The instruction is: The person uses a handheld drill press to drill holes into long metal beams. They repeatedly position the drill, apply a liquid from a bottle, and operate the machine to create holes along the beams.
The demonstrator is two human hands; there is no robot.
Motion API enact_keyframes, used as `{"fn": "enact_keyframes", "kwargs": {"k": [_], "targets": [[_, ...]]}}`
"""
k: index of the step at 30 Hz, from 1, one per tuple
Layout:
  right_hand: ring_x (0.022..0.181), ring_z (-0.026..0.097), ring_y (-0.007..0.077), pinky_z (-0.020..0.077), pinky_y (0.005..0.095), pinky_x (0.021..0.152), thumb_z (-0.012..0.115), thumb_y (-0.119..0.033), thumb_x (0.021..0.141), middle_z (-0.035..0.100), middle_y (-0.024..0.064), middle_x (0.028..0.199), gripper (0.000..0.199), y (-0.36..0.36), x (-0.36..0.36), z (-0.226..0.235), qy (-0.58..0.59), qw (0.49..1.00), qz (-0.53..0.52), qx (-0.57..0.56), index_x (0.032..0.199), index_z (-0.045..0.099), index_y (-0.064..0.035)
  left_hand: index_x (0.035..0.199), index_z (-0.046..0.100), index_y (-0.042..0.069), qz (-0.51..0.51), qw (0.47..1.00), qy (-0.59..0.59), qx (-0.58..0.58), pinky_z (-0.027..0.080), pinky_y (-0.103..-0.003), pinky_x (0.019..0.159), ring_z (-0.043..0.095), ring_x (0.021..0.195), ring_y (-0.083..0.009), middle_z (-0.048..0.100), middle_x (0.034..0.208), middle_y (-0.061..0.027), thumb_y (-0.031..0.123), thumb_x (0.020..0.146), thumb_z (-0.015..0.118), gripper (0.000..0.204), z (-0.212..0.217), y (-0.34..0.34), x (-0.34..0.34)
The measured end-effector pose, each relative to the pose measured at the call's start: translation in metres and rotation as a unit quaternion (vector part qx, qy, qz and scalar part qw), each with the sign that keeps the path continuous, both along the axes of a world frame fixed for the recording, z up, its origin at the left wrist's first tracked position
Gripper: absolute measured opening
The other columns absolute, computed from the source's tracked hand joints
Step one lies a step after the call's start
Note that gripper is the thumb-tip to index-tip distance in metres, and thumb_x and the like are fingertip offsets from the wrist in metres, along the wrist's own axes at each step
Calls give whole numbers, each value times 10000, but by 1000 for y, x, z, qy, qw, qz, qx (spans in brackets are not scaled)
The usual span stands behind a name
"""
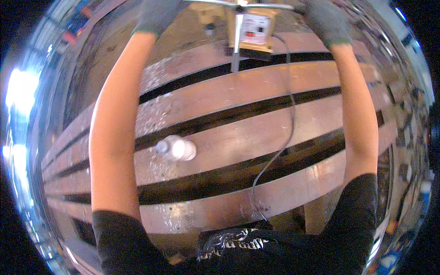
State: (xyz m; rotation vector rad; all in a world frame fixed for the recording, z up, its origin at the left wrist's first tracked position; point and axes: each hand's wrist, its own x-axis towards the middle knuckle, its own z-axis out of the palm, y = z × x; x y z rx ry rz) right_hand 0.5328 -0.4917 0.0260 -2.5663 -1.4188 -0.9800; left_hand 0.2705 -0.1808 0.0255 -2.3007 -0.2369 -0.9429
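Both my hands wear dark grey gloves and reach to the top of the head view. My left hand [158, 16] is closed on the left spoke of a three-spoked metal feed handle [239, 8]; the upper edge cuts off its fingers. The right spoke's end lies in my right hand [327, 23], which is closed around it. A third spoke hangs down, its grip blurred. Behind the handle stands a yellow drilling machine [252, 34], which looks like a magnetic drill, with a white control panel and a red switch. It rests on the steel beams.
Several long rusty steel beams [220, 160] lie side by side with dark gaps between them. A pale plastic bottle [178, 149] lies on one beam, near metal shavings [153, 114]. A black cable [292, 119] runs from the machine across the beams towards my body.
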Motion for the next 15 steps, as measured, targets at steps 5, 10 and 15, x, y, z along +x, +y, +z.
{"fn": "enact_keyframes", "kwargs": {"k": [5,10,15], "targets": [[755,735,320,544,460,640,619,-196,869,725,129,765,122,33,19,19,-195,974,55,99,829,709,-124,1135,683,92,77,992,33,-94,562,-522,808,694,980,-389,719,1067,-168,394,993,616,341,-37,-24,-34],[731,726,304,535,451,619,596,-162,867,708,113,740,129,20,-12,12,-143,979,66,128,803,705,-136,1227,637,72,99,986,92,-98,535,-521,875,663,1034,-418,695,1117,-200,388,1033,551,380,-33,6,-34],[706,718,306,538,441,620,603,-124,851,700,107,742,107,-3,-46,6,-155,977,40,138,802,698,-128,1019,690,61,109,974,111,-163,543,-496,866,682,1002,-386,709,1035,-193,343,971,628,292,11,-32,-25]]}}
